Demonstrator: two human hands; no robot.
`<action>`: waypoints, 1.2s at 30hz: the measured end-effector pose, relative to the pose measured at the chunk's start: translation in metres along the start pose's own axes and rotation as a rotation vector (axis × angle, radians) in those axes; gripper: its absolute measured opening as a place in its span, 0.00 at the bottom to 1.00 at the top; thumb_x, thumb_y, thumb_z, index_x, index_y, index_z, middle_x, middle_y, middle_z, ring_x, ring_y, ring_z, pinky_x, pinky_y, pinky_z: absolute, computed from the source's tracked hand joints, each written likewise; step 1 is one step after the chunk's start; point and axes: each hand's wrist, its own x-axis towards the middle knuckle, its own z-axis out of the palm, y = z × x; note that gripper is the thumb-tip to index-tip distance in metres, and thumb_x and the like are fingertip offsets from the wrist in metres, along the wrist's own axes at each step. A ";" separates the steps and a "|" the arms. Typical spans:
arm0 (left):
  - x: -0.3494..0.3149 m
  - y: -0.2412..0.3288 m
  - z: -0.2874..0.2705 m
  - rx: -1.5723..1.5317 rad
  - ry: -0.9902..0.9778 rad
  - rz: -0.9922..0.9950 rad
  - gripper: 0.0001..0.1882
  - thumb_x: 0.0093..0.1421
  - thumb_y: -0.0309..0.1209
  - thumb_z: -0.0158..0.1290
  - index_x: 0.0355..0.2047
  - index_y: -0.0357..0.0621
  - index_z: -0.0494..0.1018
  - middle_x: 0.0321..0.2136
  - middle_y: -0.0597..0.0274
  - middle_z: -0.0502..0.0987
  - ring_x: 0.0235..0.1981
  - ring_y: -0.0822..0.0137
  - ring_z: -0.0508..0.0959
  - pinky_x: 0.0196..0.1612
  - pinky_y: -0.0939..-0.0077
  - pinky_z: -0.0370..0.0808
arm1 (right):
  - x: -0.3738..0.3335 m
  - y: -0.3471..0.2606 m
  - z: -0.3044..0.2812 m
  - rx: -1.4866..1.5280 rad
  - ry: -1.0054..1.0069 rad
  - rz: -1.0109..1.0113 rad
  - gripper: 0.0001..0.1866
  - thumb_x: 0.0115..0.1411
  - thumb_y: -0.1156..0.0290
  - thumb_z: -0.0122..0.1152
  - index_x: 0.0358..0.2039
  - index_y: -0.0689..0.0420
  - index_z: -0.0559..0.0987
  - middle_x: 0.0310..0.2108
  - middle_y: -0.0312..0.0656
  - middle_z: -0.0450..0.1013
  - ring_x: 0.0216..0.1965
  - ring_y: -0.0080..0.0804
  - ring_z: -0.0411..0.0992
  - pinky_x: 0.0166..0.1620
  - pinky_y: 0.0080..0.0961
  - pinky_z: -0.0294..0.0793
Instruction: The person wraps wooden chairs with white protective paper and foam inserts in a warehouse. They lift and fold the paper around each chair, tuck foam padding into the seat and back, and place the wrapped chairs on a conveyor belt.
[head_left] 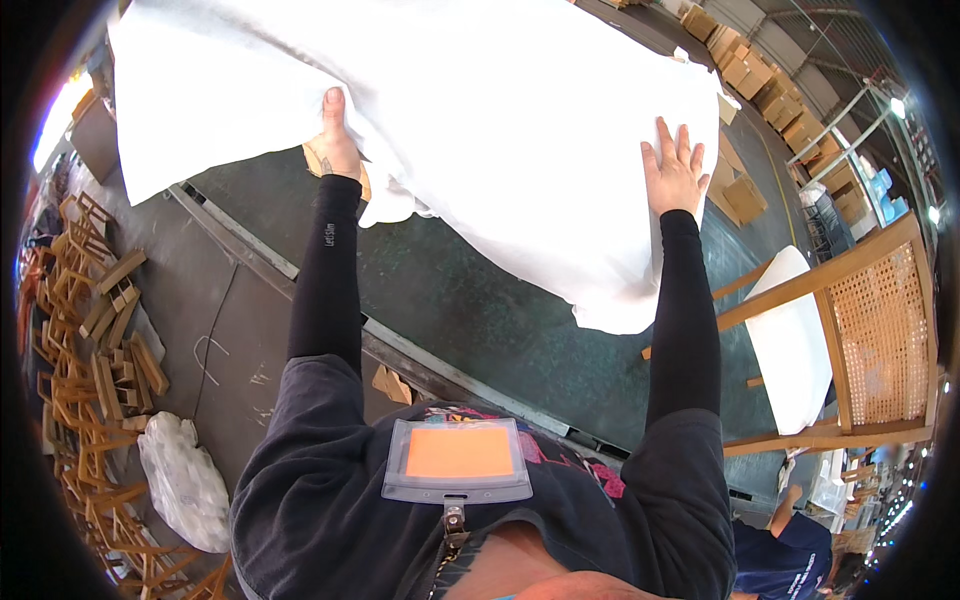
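A large white sheet, soft and draped in folds, spreads across the far part of a dark green work surface. My left hand grips its near edge, the thumb on top and the fingers hidden underneath. Something tan shows beside that hand, mostly hidden. On the right part of the sheet lies my right hand, flat with the fingers spread. Whether anything lies under the sheet, I cannot tell.
A wooden chair with woven cane and a white seat stands close at right. Wooden frames are piled at left near a clear plastic bundle. Cardboard boxes line the far right. Another person is at lower right.
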 end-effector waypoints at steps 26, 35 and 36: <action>-0.002 -0.004 -0.011 0.009 0.026 -0.117 0.41 0.64 0.53 0.56 0.62 0.28 0.64 0.60 0.52 0.69 0.58 0.60 0.70 0.62 0.67 0.65 | -0.009 -0.009 -0.013 0.021 0.010 0.019 0.32 0.66 0.40 0.45 0.69 0.27 0.61 0.75 0.37 0.46 0.75 0.51 0.38 0.70 0.67 0.35; 0.017 -0.021 0.000 -0.052 0.164 -0.084 0.30 0.64 0.40 0.60 0.57 0.27 0.71 0.54 0.53 0.76 0.53 0.63 0.75 0.58 0.68 0.71 | 0.011 -0.006 0.012 -0.033 0.005 -0.008 0.34 0.65 0.37 0.40 0.71 0.27 0.57 0.75 0.37 0.45 0.75 0.53 0.38 0.69 0.70 0.38; 0.018 -0.024 0.004 -0.052 0.186 -0.076 0.28 0.64 0.40 0.60 0.56 0.27 0.73 0.54 0.53 0.76 0.53 0.65 0.75 0.58 0.69 0.71 | 0.012 0.000 0.017 -0.055 0.026 -0.009 0.34 0.65 0.36 0.40 0.71 0.27 0.57 0.75 0.36 0.45 0.75 0.53 0.38 0.68 0.71 0.38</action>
